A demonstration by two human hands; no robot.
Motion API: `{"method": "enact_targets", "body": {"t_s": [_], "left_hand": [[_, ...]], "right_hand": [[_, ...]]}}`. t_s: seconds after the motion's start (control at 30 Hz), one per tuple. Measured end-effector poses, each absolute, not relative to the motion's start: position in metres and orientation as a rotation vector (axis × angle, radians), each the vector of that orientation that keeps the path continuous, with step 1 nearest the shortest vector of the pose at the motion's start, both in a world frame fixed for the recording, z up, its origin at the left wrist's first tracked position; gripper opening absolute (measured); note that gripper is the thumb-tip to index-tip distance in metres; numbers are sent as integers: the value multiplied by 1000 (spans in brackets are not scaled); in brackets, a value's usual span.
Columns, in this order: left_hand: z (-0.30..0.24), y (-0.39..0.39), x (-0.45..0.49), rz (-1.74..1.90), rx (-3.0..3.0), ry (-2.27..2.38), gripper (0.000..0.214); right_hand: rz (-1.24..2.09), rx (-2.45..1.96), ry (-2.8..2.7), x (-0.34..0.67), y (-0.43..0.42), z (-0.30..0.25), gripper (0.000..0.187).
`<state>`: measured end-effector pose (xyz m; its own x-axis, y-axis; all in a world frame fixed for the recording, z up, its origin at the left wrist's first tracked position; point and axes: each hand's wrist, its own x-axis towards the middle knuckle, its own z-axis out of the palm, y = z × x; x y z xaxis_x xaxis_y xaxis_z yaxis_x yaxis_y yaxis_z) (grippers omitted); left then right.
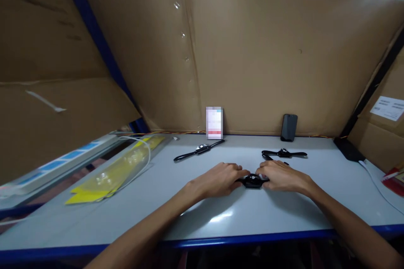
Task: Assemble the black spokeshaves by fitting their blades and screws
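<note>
Between my two hands is a black spokeshave (pixel 253 180), its metal middle part showing just above the table. My left hand (pixel 225 178) is closed round its left handle. On the other handle, my right hand (pixel 279 175) is closed too, and the fingers hide most of that handle. Another black spokeshave (pixel 267 157) lies behind my right hand, mostly covered by it. Farther back on the right rests a spokeshave (pixel 284 154) with both handles visible. To the left, one more spokeshave (pixel 199 150) lies at a slant.
A phone with a lit, blurred screen (pixel 214 123) and a dark phone (pixel 289 127) lean on the cardboard wall (pixel 252 50). Yellow sheets in clear plastic (pixel 116 172), a white cable and a power strip (pixel 63 162) lie left. A black flat object (pixel 349 150) with a cable lies right.
</note>
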<state>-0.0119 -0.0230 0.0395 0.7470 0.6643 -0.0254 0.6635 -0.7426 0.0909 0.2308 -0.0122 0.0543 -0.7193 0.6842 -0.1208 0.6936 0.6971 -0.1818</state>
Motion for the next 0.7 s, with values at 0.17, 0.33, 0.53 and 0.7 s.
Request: {"method": "enact_targets", "body": {"t_s": [0.17, 0.33, 0.53, 0.7], "left_hand": [[41, -24, -11, -31, 2852, 1120, 26], [39, -24, -11, -68, 2895, 1129, 12], [38, -24, -10, -70, 2935, 1115, 11], [37, -23, -11, -44, 2928, 1095, 12]], "right_hand": [[-312, 1206, 2840, 230, -13, 54, 15], [-200, 1238, 2784, 224, -20, 59, 20], [-143, 1227, 2784, 223, -23, 60, 21], [-75, 1242, 2850, 223, -23, 57, 24]]}}
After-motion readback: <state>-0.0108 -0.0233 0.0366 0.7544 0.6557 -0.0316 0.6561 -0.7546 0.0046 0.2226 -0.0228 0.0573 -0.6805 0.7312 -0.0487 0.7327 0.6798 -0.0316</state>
